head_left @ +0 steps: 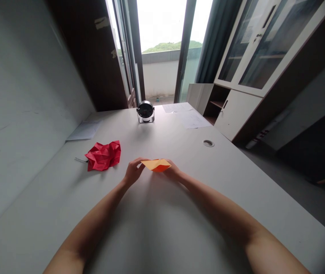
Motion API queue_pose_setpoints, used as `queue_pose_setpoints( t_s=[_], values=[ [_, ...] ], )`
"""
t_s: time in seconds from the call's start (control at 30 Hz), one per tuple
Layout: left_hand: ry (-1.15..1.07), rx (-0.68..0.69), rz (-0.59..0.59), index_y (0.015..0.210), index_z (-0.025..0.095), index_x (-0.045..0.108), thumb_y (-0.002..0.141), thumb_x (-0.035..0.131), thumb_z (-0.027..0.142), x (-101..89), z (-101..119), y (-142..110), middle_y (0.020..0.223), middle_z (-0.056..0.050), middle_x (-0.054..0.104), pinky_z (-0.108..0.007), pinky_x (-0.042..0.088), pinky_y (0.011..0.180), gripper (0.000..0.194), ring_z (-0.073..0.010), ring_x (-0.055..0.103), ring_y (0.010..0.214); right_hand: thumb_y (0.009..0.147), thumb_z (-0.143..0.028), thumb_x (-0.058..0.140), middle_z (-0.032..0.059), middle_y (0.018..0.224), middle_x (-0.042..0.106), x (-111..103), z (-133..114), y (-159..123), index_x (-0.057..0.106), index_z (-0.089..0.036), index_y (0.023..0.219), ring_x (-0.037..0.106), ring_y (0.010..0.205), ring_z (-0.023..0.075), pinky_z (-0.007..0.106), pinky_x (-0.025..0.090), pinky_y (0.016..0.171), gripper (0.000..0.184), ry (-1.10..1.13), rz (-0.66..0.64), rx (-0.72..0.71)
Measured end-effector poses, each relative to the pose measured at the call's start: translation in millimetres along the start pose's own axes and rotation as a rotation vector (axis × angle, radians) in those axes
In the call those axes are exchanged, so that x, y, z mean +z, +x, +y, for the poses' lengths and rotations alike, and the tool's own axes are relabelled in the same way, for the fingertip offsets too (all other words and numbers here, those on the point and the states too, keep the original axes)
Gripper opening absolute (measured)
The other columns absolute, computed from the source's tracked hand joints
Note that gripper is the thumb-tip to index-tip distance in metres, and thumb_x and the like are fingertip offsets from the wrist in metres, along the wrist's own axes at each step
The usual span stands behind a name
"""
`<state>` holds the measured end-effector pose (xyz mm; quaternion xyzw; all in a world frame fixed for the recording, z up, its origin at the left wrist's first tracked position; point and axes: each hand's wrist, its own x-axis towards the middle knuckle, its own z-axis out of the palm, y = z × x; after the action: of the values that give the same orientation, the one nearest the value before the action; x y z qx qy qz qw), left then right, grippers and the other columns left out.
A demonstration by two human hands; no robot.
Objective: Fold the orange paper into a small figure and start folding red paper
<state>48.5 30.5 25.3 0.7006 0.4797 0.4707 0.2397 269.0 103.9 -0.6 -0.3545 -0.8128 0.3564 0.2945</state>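
Orange paper (154, 164) in both hands (134, 171) (174, 171)

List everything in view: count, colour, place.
Orange paper: 1, orange, between the hands
Red paper: 1, red, creased, on desk, left
Thin wire: at least 1, dark, beside red paper
Round device: 1, black and silver, far desk
Loose sheets: at least 3, white, far left and far right of desk
Grommet: 1, pale rim, desk right
Desk: 1, pale grey-white, under all these
Cabinet: 1, white, glass upper doors, right
Curtain: 1, dark, beside window
Left hand, right hand: 2, bare, at orange paper, fingers partly hidden
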Motion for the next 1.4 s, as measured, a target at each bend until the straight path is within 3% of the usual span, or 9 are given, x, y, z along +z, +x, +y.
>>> queue_pose_setpoints(
  t_s=[0.13, 0.23, 0.37, 0.57, 0.9, 1.1, 1.27, 1.4],
  values=[
    [-0.241, -0.215, 0.128, 0.098, 0.014, 0.073, 0.092, 0.057, 0.048, 1.0, -1.7, 2.1, 0.084, -0.006, 0.072, -0.027, 0.050, 0.070, 0.039, -0.0174, 0.063, 0.075, 0.094, -0.043, 0.051, 0.0051, 0.099, 0.076, -4.1, -13.6, -3.3, 0.073, -0.020, 0.107, 0.068, 0.089, 0.0222, 0.033, 0.051, 0.083, 0.034, 0.114, -0.064, -0.089],
    [-0.339, -0.307, 0.144, 0.093, 0.013, 0.072, 0.089, 0.059, 0.051, 3.3, -5.4, 2.7, 0.077, -0.003, 0.068, -0.024, 0.046, 0.064, 0.040, -0.0147, 0.057, 0.068, 0.093, -0.054, 0.054, 0.0061, 0.109, 0.073, -10.3, -18.8, -1.6, 0.067, -0.020, 0.117, 0.066, 0.100, 0.0236, 0.034, 0.051, 0.089, 0.043, 0.316, -0.006, -0.099],
    [-0.401, -0.352, 0.031, 0.089, 0.012, 0.071, 0.086, 0.062, 0.046, 7.5, -7.3, 0.7, 0.083, -0.004, 0.070, -0.024, 0.047, 0.067, 0.035, -0.0170, 0.061, 0.076, 0.086, -0.056, 0.063, 0.0082, 0.108, 0.071, -14.9, -22.5, -0.9, 0.063, -0.019, 0.114, 0.066, 0.098, 0.0234, 0.033, 0.052, 0.083, 0.047, 0.554, 0.079, -0.058],
    [-0.479, -0.404, -0.127, 0.101, 0.013, 0.073, 0.084, 0.065, 0.048, 9.9, -3.5, -2.4, 0.096, -0.007, 0.074, -0.029, 0.051, 0.075, 0.040, -0.0236, 0.067, 0.087, 0.083, -0.047, 0.067, 0.0008, 0.080, 0.066, -15.5, -14.8, -1.0, 0.066, -0.017, 0.093, 0.059, 0.074, 0.0166, 0.027, 0.048, 0.068, 0.031, 0.546, 0.181, 0.069],
    [-0.449, -0.413, -0.044, 0.109, 0.012, 0.072, 0.086, 0.063, 0.050, 6.5, -11.4, -0.8, 0.100, -0.008, 0.074, -0.026, 0.050, 0.072, 0.045, -0.0202, 0.066, 0.084, 0.078, -0.042, 0.071, 0.0056, 0.100, 0.073, -11.2, -10.0, 1.8, 0.071, -0.018, 0.102, 0.066, 0.092, 0.0224, 0.035, 0.052, 0.086, 0.033, 0.633, 0.086, 0.041],
    [-0.472, -0.424, -0.117, 0.110, 0.012, 0.072, 0.084, 0.064, 0.051, 5.2, -11.9, -0.6, 0.103, -0.009, 0.074, -0.029, 0.051, 0.076, 0.047, -0.0233, 0.067, 0.090, 0.081, -0.043, 0.069, 0.0055, 0.104, 0.075, -14.3, -9.8, -0.9, 0.073, -0.019, 0.107, 0.068, 0.097, 0.0239, 0.038, 0.052, 0.092, 0.036, 0.696, 0.020, 0.067],
    [-0.484, -0.437, -0.082, 0.101, 0.012, 0.071, 0.085, 0.062, 0.051, 0.7, -10.0, 0.5, 0.092, -0.008, 0.073, -0.025, 0.049, 0.069, 0.043, -0.0188, 0.064, 0.079, 0.079, -0.030, 0.063, 0.0071, 0.106, 0.075, -18.7, -13.4, -2.8, 0.077, -0.017, 0.103, 0.067, 0.100, 0.0239, 0.039, 0.050, 0.096, 0.030, 0.658, -0.082, 0.073],
    [-0.499, -0.465, -0.046, 0.092, 0.013, 0.068, 0.086, 0.060, 0.054, 1.1, -9.7, 0.3, 0.082, -0.005, 0.069, -0.023, 0.045, 0.062, 0.043, -0.0151, 0.060, 0.069, 0.074, -0.023, 0.059, 0.0072, 0.097, 0.076, -18.6, -18.4, -3.4, 0.077, -0.016, 0.094, 0.068, 0.090, 0.0215, 0.037, 0.054, 0.088, 0.028, 0.678, -0.113, 0.107]
  ],
)
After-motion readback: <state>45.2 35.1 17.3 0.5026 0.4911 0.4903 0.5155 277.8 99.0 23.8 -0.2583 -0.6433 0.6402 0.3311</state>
